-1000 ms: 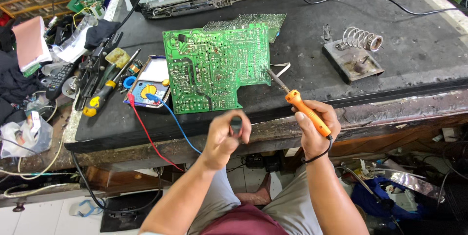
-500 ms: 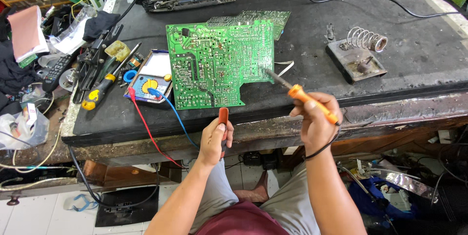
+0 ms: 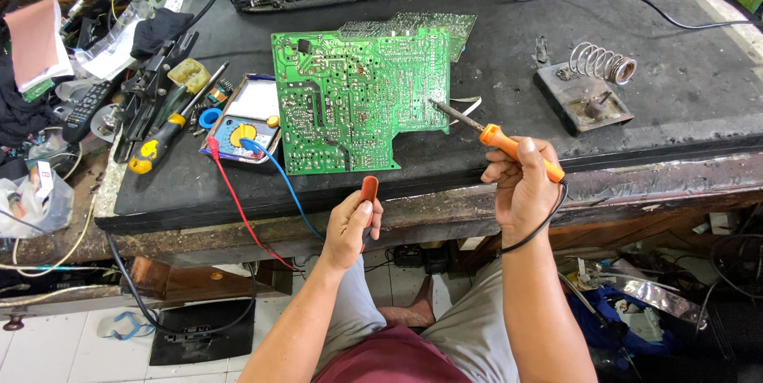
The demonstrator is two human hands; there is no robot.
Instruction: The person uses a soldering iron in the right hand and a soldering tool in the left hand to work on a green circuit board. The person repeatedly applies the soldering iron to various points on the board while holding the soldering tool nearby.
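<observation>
Below board edge, left hand (lower now), red probe upright.

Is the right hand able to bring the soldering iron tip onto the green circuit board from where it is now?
Probably yes. The right hand holds the soldering iron with its tip already at the edge of the green circuit board, and nothing lies between them.

The right hand grips an orange-handled soldering iron, its metal tip reaching up and left from the grip to the right edge of the green circuit board. The left hand is closed on a small red-capped tool, possibly a probe, just below the board's near edge.
</observation>
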